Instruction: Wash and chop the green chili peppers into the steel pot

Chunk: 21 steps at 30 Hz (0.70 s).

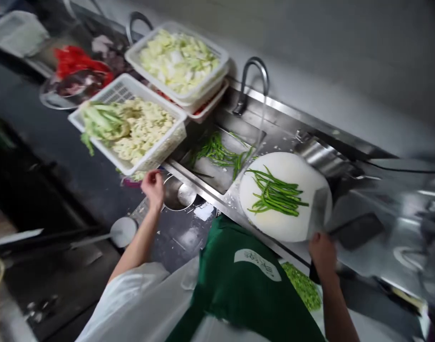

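My right hand [322,254] is wrapped around the dark handle of a cleaver. The cleaver's blade [317,211], smeared by motion, stands over the right side of a round white cutting board [274,164]. A bundle of green beans [279,192] lies on that board, left of the blade and apart from it. My left hand [154,189] hangs in the air with its fingers curled in, and I see nothing in them. It is just below the near corner of a white basket [171,142] holding cauliflower pieces [142,126]. More green beans [217,151] lie in the steel sink [206,168].
Behind the cauliflower stands a white basket of chopped cabbage [178,59]. Water runs from a curved tap [256,64] at the sink. A metal pot [180,192] is down by my left hand. Chopped greens [303,285] lie below the counter edge. A steel pot [322,154] is behind the board.
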Motion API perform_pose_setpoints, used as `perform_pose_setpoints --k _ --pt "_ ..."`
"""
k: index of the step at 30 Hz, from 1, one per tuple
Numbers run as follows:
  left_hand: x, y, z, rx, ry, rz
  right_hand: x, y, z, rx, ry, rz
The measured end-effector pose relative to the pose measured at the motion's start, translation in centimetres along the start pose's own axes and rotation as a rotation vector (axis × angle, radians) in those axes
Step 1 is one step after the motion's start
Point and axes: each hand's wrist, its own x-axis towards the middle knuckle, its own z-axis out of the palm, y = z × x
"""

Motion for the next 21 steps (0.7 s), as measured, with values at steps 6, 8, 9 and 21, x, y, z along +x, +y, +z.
perform_pose_setpoints --k 6,8,9,21 --pt "-12.5 14.2 20.0 -0.082 -0.914 0.718 -1.6 -2.6 -0.7 0.099 -0.086 -0.024" --pt "-16.5 18.1 25.8 0.05 -1.151 0.866 -1.7 -2.2 -0.8 0.164 -0.069 0.034" --pt "-18.1 19.4 27.9 0.156 -1.269 0.922 -1.7 -1.9 -0.8 0.188 -0.061 0.068" --pt "-26.8 17.5 26.4 0.539 -1.297 1.115 -2.6 -2.9 0.2 0.309 -0.137 0.016"
